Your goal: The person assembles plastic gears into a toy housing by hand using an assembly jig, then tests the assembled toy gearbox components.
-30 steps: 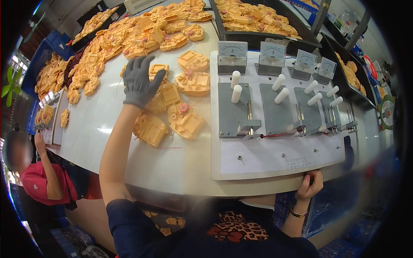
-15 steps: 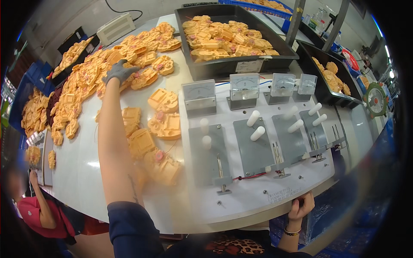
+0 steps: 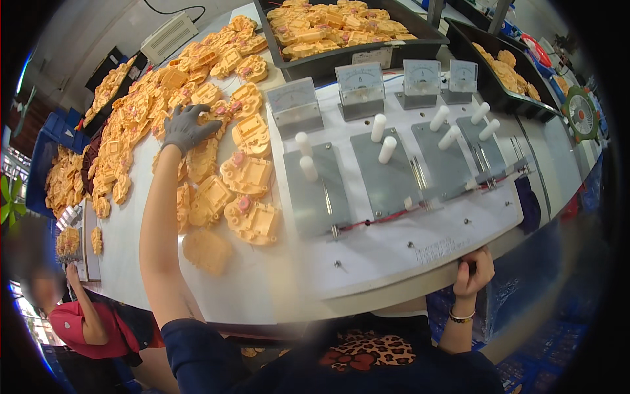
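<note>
My left hand (image 3: 188, 129), in a grey glove, lies over orange plastic casings (image 3: 201, 161) with its fingers spread. Its fingertips touch the casings under it, and none is lifted. Between that arm and the test board are several more casings (image 3: 248, 172), some with a small pink part and thin wires. My bare right hand (image 3: 474, 272) is curled at the table's front edge, beside the corner of the white test board (image 3: 387, 262). Nothing shows in its fingers. Grey plates with white pegs (image 3: 387, 150), metal pins and clear-fronted meters (image 3: 359, 84) stand on that board.
A large heap of casings (image 3: 131, 111) covers the far left. Black trays of casings stand at the back (image 3: 354, 69) and far right (image 3: 531, 108). A green fan (image 3: 581, 113) is at the right edge. Another person in a red shirt (image 3: 82, 323) sits at the lower left.
My left hand has drawn back a little toward me, its fingers still spread over the casings. My right hand stays curled at the table edge. The whole view has shifted.
</note>
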### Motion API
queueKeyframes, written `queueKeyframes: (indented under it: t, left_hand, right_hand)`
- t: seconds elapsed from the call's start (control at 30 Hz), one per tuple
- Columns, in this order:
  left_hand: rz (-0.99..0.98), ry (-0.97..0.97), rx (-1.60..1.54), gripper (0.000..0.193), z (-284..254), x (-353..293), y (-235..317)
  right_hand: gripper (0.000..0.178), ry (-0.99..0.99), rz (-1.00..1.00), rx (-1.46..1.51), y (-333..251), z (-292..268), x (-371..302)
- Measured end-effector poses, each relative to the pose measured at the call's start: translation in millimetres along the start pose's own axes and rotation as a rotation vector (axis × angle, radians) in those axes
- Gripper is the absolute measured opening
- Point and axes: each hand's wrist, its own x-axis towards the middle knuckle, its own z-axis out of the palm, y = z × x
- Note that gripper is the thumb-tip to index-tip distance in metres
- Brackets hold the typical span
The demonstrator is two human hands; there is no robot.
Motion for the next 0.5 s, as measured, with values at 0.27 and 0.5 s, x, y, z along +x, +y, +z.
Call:
queueKeyframes:
  t: [0.27,0.5]
  left_hand:
    - [0.320,0.138,-0.106,0.047,-5.0,-65.4,-9.9]
    - [0.450,0.374,-0.523,0.037,-33.7,-146.8,10.2]
  right_hand:
    - [0.020,-0.006,-0.048,0.045,1.5,-4.2,-4.5]
    - [0.020,-0.039,-0.057,0.059,3.8,-5.2,-7.4]
